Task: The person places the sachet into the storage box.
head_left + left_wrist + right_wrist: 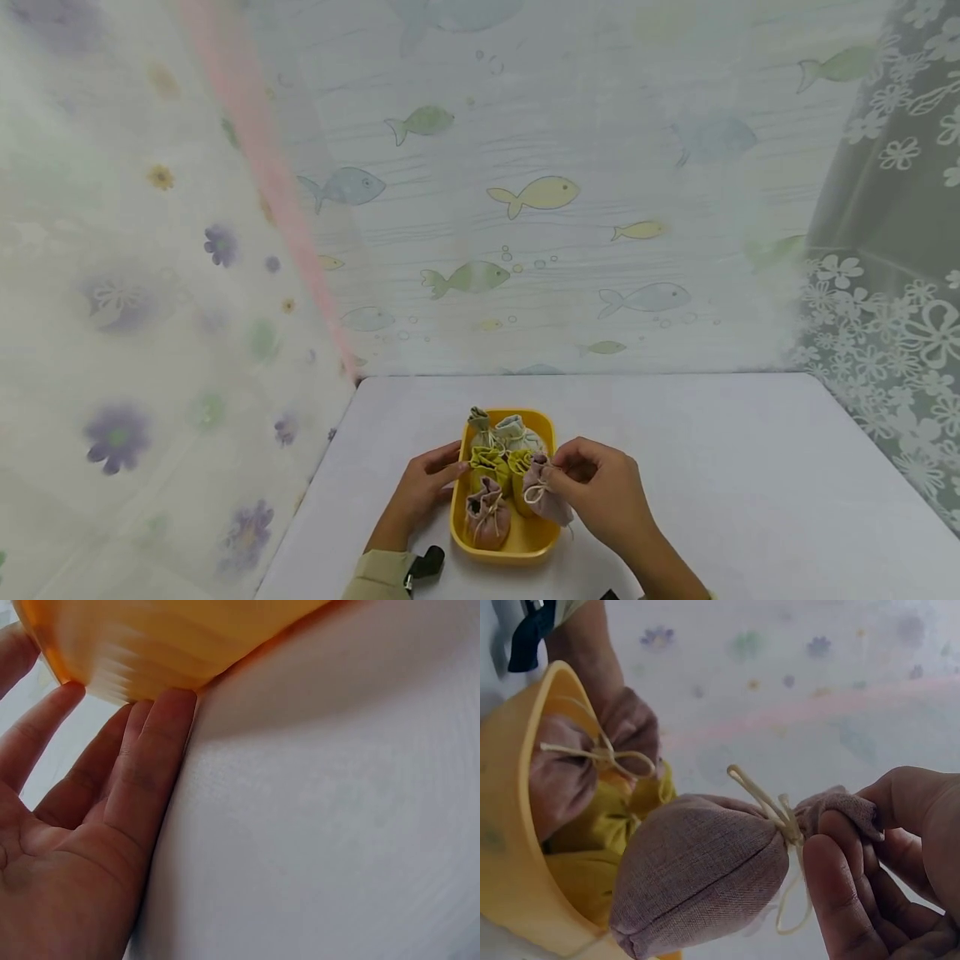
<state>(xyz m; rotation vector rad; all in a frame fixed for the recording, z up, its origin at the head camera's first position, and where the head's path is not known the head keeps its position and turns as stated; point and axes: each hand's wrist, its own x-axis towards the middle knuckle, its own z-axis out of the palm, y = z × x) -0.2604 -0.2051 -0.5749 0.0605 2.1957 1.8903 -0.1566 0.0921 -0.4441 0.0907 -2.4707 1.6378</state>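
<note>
My right hand (611, 492) pinches the gathered neck of a mauve drawstring pouch (705, 874), whose cream cord is tied in a bow. This pouch hangs over the right side of a yellow tray (506, 557). In the tray lie a second mauve pouch (489, 527), two mustard pouches, one of them at the left (489, 468), a pale pouch (519, 433) and a grey-green pouch (478, 421). On the tray's left side rests my left hand (420, 493). Its fingers (150, 761) lie nearly straight against the outer wall, with the thumb near the rim.
The tray stands on a white table (712, 483). Behind the table hangs a curtain (540, 250) printed with fish, with a flowered curtain (150, 375) at the left. A dark strap piece (429, 562) shows by the left sleeve (378, 575).
</note>
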